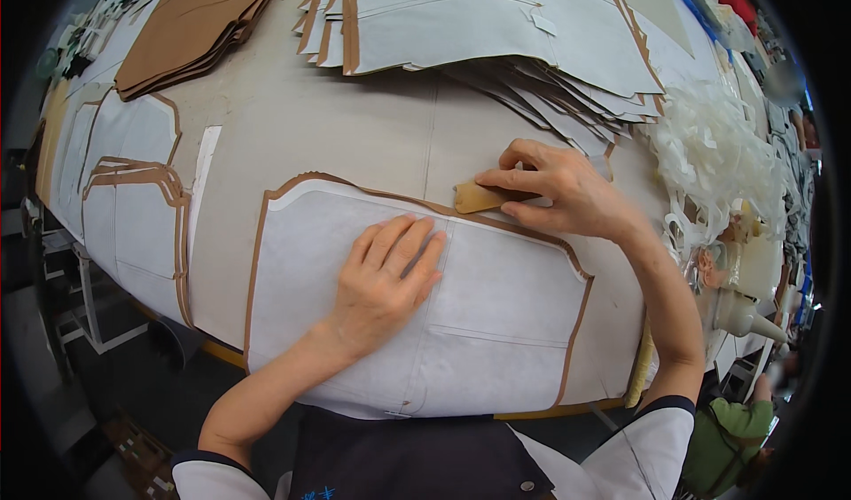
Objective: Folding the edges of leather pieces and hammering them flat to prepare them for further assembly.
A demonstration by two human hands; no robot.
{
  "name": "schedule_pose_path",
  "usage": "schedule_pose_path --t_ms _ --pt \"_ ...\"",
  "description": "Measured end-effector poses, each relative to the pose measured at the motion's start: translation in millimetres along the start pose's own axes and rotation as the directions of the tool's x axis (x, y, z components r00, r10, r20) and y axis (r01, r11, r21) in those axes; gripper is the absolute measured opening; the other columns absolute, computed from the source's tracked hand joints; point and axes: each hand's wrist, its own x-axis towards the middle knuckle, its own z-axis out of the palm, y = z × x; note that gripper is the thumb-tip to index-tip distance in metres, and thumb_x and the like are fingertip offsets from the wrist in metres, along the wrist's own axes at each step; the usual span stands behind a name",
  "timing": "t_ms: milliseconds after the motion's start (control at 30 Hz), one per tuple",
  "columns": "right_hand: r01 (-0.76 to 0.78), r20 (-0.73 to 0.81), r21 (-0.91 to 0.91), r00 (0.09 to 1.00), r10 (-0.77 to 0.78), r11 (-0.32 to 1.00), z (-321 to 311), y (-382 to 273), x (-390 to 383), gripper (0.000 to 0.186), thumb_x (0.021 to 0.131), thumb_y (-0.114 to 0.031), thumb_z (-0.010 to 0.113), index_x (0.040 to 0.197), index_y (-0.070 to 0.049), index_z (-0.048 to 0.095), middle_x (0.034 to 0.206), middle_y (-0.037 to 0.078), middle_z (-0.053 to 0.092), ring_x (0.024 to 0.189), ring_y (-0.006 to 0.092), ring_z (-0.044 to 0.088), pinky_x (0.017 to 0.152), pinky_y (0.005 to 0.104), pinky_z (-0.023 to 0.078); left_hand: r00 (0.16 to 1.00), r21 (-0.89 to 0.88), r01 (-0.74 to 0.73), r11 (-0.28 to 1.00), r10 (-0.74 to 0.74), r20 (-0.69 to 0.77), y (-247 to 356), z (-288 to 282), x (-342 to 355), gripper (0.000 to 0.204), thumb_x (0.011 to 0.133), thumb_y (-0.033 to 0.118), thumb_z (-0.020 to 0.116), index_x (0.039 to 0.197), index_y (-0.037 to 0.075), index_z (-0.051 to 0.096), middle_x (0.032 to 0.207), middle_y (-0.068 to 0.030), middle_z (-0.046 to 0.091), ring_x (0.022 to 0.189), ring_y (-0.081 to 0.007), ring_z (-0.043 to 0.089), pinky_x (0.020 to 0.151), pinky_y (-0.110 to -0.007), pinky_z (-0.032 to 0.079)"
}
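A white garment panel (496,367) edged in brown lies flat on the table in front of me, with stitched seams across it. My left hand (386,274) rests on its middle, fingers stretched out over the white side. In my right hand (563,185), thumb and fingers pinch a flat, yellowish-tan scraper (477,198). Its rounded end touches the panel's far brown edge, a little right of the middle. That far edge looks folded over along much of its length, and small pleats show at the right curve.
Stacked white panels with brown edges (479,21) lie at the far side, above a brown stack (204,26) at far left. More edged panels (146,234) sit at left. On the right are tangled white strips (718,141) and a nozzle bottle (745,316). A person in green (727,442) is at lower right.
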Motion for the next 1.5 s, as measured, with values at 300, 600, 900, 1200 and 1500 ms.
schedule_pose_path --t_ms 300,600,900,1200,1500 --pt "0.197 0.152 -0.018 0.97 -0.192 0.98 -10.2 2.3 32.9 0.035 0.085 -0.015 0.08 0.12 -0.009 0.078 0.104 0.01 0.064 0.094 0.0279 0.063 0.082 0.0413 0.052 0.999 0.0 0.042 0.999 -0.042 0.015 2.0 2.3 -5.7 0.05 0.08 0.018 0.082 0.127 0.005 0.072 0.141 -0.0172 0.063 0.132 -0.0346 0.059 0.106 -0.051 0.049" --pt "0.271 0.251 -0.065 0.936 -0.247 0.96 -17.1 -1.0 52.4 0.029 0.087 -0.016 0.08 0.115 -0.011 0.079 0.105 0.006 0.063 0.104 0.024 0.06 0.093 0.0392 0.046 0.999 -0.021 0.046 0.999 -0.045 0.013 2.5 2.3 -8.0 0.05 0.079 0.017 0.082 0.127 0.008 0.073 0.143 -0.0169 0.062 0.133 -0.0348 0.058 0.108 -0.051 0.047" --pt "0.364 0.241 -0.137 0.914 -0.326 0.921 -13.2 -4.1 68.5 0.027 0.084 -0.013 0.082 0.111 -0.011 0.079 0.106 0.003 0.064 0.102 0.0221 0.058 0.092 0.0376 0.045 0.987 0.046 0.138 0.989 -0.141 0.075 5.1 -6.7 -4.1 0.057 0.083 0.028 0.079 0.134 0.006 0.069 0.145 -0.0178 0.061 0.136 -0.0362 0.056 0.112 -0.052 0.044" --pt "0.402 0.255 -0.133 0.897 -0.361 0.906 -8.9 -8.0 88.0 0.026 0.083 -0.009 0.081 0.109 -0.01 0.078 0.103 0.003 0.063 0.101 0.0222 0.058 0.091 0.0377 0.045 0.98 -0.025 0.196 0.98 -0.195 0.043 0.1 -9.1 -9.5 0.056 0.083 0.027 0.082 0.131 0.0 0.069 0.143 -0.018 0.061 0.136 -0.0385 0.057 0.113 -0.054 0.045" --pt "0.461 0.263 -0.114 0.868 -0.421 0.88 -1.2 -12.9 118.8 0.026 0.084 -0.01 0.08 0.11 -0.01 0.077 0.105 0.004 0.062 0.102 0.0236 0.057 0.091 0.0385 0.045 0.977 -0.097 0.212 0.973 -0.213 -0.002 -15.8 -9.2 -17.7 0.053 0.081 0.027 0.084 0.126 0.003 0.071 0.143 -0.0187 0.06 0.134 -0.0383 0.056 0.113 -0.057 0.045"
